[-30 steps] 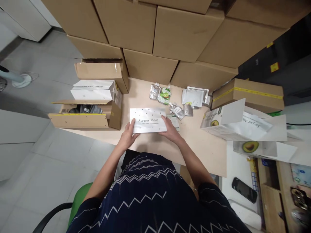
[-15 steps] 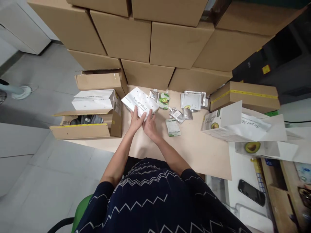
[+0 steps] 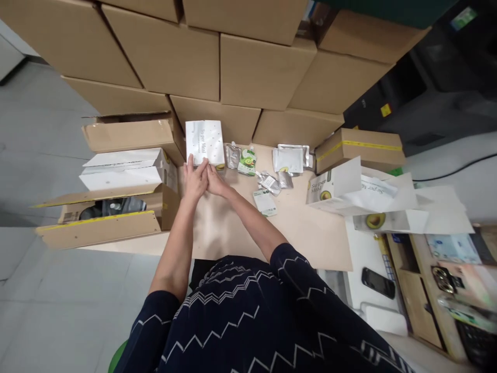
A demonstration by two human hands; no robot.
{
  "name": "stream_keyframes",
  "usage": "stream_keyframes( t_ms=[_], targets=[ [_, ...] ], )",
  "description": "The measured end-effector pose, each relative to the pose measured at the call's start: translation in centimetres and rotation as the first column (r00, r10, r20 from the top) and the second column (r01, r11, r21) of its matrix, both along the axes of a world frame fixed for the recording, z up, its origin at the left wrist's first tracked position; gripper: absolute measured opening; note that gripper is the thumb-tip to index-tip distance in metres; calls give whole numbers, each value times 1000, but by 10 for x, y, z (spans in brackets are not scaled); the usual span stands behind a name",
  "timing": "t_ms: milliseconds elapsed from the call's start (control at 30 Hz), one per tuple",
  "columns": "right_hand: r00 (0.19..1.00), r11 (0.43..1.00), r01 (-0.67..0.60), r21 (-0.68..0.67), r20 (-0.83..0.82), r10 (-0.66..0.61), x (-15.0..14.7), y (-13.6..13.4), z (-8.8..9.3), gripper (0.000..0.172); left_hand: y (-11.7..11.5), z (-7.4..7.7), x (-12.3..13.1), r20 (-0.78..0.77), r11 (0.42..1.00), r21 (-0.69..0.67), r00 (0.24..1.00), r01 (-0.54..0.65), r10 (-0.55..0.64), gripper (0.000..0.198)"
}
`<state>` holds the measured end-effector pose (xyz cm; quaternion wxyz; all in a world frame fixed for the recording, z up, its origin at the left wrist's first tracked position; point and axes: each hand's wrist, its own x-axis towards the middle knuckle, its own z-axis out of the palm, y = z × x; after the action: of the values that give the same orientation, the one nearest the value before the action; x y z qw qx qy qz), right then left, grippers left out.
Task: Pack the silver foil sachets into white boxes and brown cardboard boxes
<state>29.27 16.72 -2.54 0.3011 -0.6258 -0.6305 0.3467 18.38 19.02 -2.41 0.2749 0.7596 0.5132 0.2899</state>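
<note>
Three open boxes line the left end of the table (image 3: 310, 235): a rear cardboard box (image 3: 130, 133) whose inside is hidden, a white box (image 3: 120, 178), also not readable inside, and a front cardboard box (image 3: 101, 228) with dark objects (image 3: 112, 207) in it. Just right of them, before the stack of cardboard boxes (image 3: 194, 57), is one white pack (image 3: 207, 137) printed "Su-per Meal"; whether it rests on the table I cannot tell. The left hand (image 3: 196, 181) has its fingers laid over the pack's near edge, and the right hand (image 3: 215, 182) sits close beside it at the same edge; I cannot tell whether either one grips. Beside the pack lie one silver spouted pouch (image 3: 233, 157) and one green spouted pouch (image 3: 247, 163), then two small silver pouches (image 3: 285, 180), one green-and-white packet (image 3: 265, 202) and some overlapping white pouches (image 3: 289, 159), too covered to count. At the right stand two open white avocado boxes (image 3: 336, 181), one holding a white "Su-per Meal" packet (image 3: 375, 194), with one yellow-taped cardboard box (image 3: 361, 150) behind. One phone (image 3: 378, 283) lies to the right.
</note>
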Motion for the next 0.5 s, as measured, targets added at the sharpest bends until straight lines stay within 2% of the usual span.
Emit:
stream_keyframes(
  t_ms=[33,100,167,233,267,300,333,367,400,433,467,500],
  targets=[
    [998,998,-50,37,-48,52,6,2,-3,71,2,1,-1,-28,999,-15,998,51,-52,47],
    [983,990,-117,79,-133,127,23,-6,-9,64,8,2,-1,-73,997,-26,994,79,-80,51],
    [975,989,-127,69,-175,137,45,-31,-10,51,12,0,1,-114,998,2,991,64,-63,54],
    [987,998,-28,57,-158,37,75,-73,-3,38,14,-4,3,-145,998,36,988,49,-43,54],
    [989,994,82,67,-126,-73,93,-97,5,33,14,-6,4,-151,998,50,988,39,-31,53],
    [967,962,251,104,-84,-243,114,-122,15,30,15,-8,5,-154,998,62,988,32,-22,52],
    [903,887,429,168,-47,-428,139,-147,26,31,15,-9,5,-156,997,71,988,25,-14,51],
    [785,754,604,257,-30,-619,165,-170,38,34,16,-11,6,-160,997,76,987,22,-9,51],
    [618,571,744,347,-32,-786,194,-191,50,39,16,-12,7,-170,997,75,985,18,-5,52],
    [435,380,826,416,-40,-900,224,-209,59,44,17,-12,8,-184,998,68,983,13,0,53],
    [273,228,862,452,-36,-961,253,-223,66,49,17,-11,9,-199,998,56,980,6,5,55],
    [165,142,874,465,-8,-986,280,-234,69,54,17,-10,10,-213,999,42,977,-1,10,56]
  ],
)
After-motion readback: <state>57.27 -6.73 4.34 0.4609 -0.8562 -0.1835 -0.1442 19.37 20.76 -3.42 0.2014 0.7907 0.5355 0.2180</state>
